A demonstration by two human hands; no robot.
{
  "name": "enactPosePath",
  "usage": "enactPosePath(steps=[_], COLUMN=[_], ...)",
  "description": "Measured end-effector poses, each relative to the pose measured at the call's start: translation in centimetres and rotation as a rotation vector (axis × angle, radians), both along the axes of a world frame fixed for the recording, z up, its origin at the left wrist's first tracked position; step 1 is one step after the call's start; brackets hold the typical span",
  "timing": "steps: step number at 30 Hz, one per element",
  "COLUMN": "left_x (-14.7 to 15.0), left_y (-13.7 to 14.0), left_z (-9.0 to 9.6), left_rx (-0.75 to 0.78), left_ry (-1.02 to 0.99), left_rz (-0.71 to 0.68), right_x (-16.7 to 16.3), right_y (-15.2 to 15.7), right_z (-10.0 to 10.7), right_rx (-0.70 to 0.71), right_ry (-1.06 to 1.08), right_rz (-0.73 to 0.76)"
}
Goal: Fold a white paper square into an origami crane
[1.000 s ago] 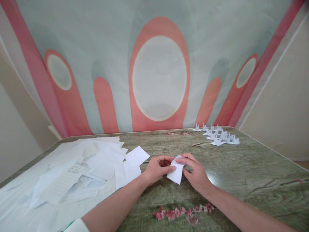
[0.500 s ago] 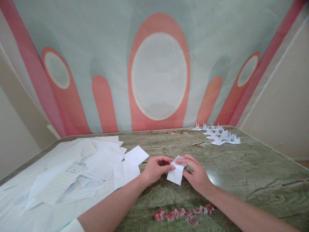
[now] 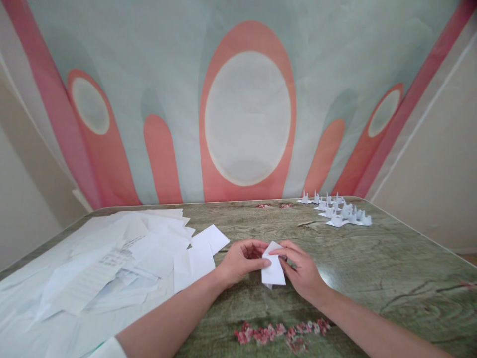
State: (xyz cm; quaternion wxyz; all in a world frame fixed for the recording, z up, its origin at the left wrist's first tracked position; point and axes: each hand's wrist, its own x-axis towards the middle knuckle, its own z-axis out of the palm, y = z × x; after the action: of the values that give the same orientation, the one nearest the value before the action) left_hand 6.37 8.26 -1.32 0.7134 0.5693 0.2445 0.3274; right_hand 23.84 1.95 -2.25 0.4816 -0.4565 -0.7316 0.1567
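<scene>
Folded paper (image 3: 274,273) was over the table (image 3: 372,268), left hand (image 3: 241,261) nearly closed, pinching its left side, thumb on top, right hand (image 3: 302,267) half curled, fingers holding its upper right; looked light, thin, probably easy to crease or tear, best held by edges

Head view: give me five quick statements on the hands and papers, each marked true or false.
1. The left hand and right hand both hold the folded paper. True.
2. The paper pile lies on the left of the table. True.
3. The folded paper lies flat on the pile. False: it is in the hands, apart from the pile.
4. White folded figures stand at the far right. True.
5. Those figures are red. False: white.
</scene>
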Motion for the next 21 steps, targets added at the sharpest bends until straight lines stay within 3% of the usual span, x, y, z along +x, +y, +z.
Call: enactPosePath(steps=[10,21], left_x=[0.0,-0.2], left_y=[-0.2,0.0], left_z=[0.0,0.2], left_rx=[0.019,0.013], left_ry=[0.054,0.108], left_rz=[0.018,0.010], right_x=[0.0,-0.2], right_y=[0.0,-0.3], right_z=[-1.1,-0.6], right_rx=[-0.045,-0.075], right_ry=[0.070,0.133], right_rz=[-0.137,-0.075])
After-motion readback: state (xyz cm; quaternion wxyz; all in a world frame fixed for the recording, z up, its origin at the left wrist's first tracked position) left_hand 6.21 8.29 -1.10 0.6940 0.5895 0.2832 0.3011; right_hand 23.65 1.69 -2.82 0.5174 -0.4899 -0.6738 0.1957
